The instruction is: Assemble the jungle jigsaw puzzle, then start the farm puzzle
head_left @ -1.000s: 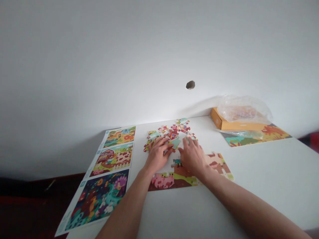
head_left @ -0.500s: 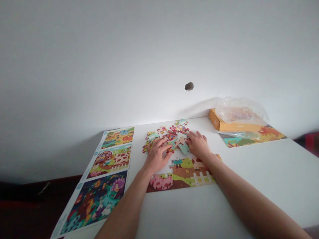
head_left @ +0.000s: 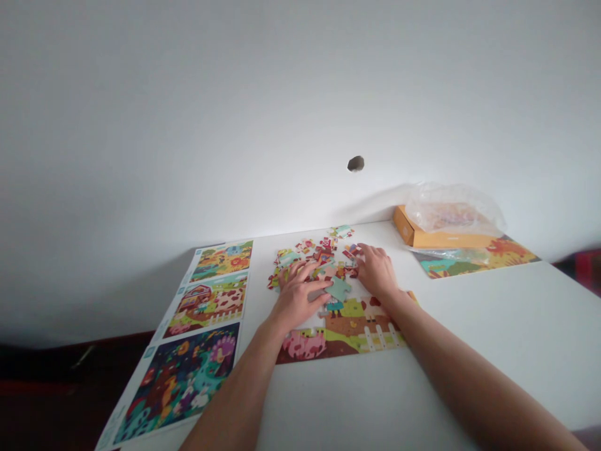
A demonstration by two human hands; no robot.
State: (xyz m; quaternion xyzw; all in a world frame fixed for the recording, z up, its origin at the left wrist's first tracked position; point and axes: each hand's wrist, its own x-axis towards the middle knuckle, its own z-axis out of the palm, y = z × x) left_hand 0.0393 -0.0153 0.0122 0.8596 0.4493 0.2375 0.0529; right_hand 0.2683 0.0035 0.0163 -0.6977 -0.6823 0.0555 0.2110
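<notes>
A loose pile of jigsaw pieces (head_left: 323,250) lies on the white table. My left hand (head_left: 299,291) rests on the pile's near left side, fingers spread and palm down. By its thumb and index finger is a pale green jigsaw piece (head_left: 339,289), apparently touching the index finger. At the pile's right edge my right hand (head_left: 377,269) has its fingers stretched out, touching small pieces (head_left: 351,252) beside the fingertips; its thumb is partly hidden. Below both hands sits a joined strip of farm puzzle (head_left: 347,322) with pigs, a fence and cow legs; my right forearm covers its right end.
Three picture sheets line the left side: a jungle scene (head_left: 223,258), a farm scene (head_left: 211,304) and a night forest scene (head_left: 183,382). At the back right, a clear plastic bag (head_left: 455,203) lies on an orange box (head_left: 436,238), partly over another picture (head_left: 511,254). A wall stands behind.
The pale green piece has shifted left and nearer, towards my left hand. Pieces by my right hand have spread apart, opening a gap. My left fingers have moved slightly right.
</notes>
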